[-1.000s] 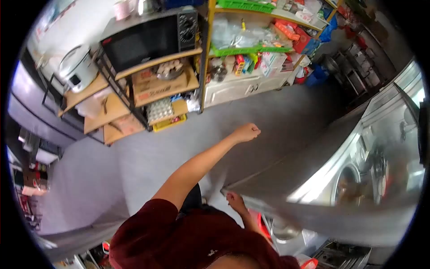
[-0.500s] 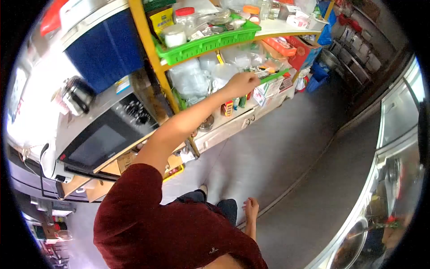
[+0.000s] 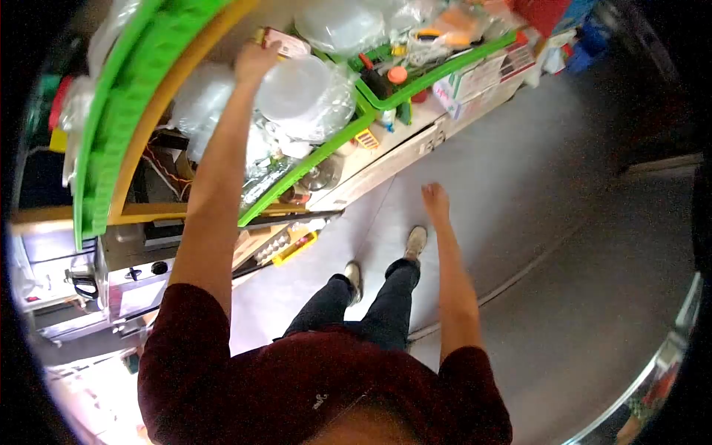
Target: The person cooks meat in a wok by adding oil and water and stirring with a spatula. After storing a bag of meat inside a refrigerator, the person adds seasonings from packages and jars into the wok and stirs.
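Note:
My left hand [image 3: 256,61] reaches into the shelf at the upper left, its fingers closed around the end of a small yellow and red item; whether it grips the item or only touches it is hard to tell. Just below the hand lie clear round plastic lids [image 3: 294,87] and plastic bags [image 3: 204,100] in a green basket [image 3: 304,167]. My right hand [image 3: 435,199] hangs over the grey floor, fingers curled in; anything inside them is too small to make out.
A second green basket [image 3: 437,78] with scissors and small goods is beside the first. White cabinet doors [image 3: 386,165] stand below. The microwave [image 3: 137,285] is at the left. Another green tray [image 3: 122,111] curves close by at the upper left. A glass-topped counter edge [image 3: 660,363] lies lower right.
I have come closer to the shelf. My left hand has moved from in front of the shelf to the items in the basket. My right hand has swung forward over the floor.

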A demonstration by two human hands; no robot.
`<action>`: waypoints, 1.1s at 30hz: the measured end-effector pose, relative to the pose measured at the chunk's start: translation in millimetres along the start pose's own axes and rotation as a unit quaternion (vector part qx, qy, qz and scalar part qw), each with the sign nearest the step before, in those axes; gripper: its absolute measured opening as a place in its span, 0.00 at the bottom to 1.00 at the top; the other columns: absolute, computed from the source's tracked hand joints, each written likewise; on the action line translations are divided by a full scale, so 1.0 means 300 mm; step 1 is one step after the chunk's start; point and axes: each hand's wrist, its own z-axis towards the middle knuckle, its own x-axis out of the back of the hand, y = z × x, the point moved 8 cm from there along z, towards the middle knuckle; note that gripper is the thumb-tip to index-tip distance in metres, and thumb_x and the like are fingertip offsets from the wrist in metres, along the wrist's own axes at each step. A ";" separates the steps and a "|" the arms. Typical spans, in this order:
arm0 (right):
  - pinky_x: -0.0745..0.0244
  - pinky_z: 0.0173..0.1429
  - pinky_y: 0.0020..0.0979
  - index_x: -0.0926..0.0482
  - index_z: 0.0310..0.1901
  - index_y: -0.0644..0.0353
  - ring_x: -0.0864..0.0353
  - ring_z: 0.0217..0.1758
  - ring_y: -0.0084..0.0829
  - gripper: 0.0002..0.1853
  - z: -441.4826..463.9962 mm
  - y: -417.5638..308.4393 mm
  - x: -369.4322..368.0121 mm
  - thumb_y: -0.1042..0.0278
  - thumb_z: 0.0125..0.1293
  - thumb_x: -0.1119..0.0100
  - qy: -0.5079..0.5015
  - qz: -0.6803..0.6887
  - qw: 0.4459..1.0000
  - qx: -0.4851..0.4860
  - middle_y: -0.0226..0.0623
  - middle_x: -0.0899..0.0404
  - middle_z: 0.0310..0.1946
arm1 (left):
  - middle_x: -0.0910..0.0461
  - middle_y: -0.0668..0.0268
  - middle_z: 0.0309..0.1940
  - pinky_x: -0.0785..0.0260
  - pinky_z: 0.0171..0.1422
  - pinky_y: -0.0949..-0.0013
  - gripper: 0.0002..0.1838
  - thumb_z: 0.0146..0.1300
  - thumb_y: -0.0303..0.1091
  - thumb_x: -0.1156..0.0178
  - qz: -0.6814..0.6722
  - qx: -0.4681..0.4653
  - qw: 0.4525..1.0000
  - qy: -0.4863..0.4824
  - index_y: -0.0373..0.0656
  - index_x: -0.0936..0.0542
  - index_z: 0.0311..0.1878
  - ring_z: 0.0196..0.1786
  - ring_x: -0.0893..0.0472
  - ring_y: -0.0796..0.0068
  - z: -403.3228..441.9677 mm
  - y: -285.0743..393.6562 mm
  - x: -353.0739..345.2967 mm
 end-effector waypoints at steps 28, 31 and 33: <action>0.33 0.48 0.38 0.30 0.50 0.53 0.35 0.54 0.44 0.30 0.189 -0.469 -0.897 0.56 0.41 0.35 -0.070 -0.332 0.919 0.200 0.48 0.35 0.49 | 0.26 0.69 0.29 0.34 0.32 0.78 0.29 0.47 0.27 0.36 -0.486 0.013 0.861 -0.151 0.33 0.34 0.54 0.29 0.27 0.79 -1.133 -0.320 0.194; 0.42 0.58 0.45 0.39 0.57 0.47 0.40 0.56 0.50 0.42 -0.072 -0.495 -0.611 0.55 0.36 0.31 -0.062 -0.302 0.936 0.168 0.51 0.40 0.52 | 0.25 0.68 0.38 0.33 0.41 0.76 0.27 0.47 0.33 0.32 -0.500 -0.007 0.811 -0.303 0.34 0.31 0.49 0.38 0.26 0.79 -1.215 -0.281 0.157; 0.35 0.53 0.47 0.40 0.58 0.42 0.39 0.55 0.51 0.46 -0.289 -0.469 -0.442 0.63 0.32 0.29 0.045 -0.253 0.960 0.109 0.52 0.41 0.54 | 0.25 0.68 0.37 0.33 0.41 0.77 0.23 0.49 0.32 0.34 -0.452 -0.083 0.806 -0.374 0.34 0.30 0.47 0.37 0.27 0.81 -1.277 -0.243 0.150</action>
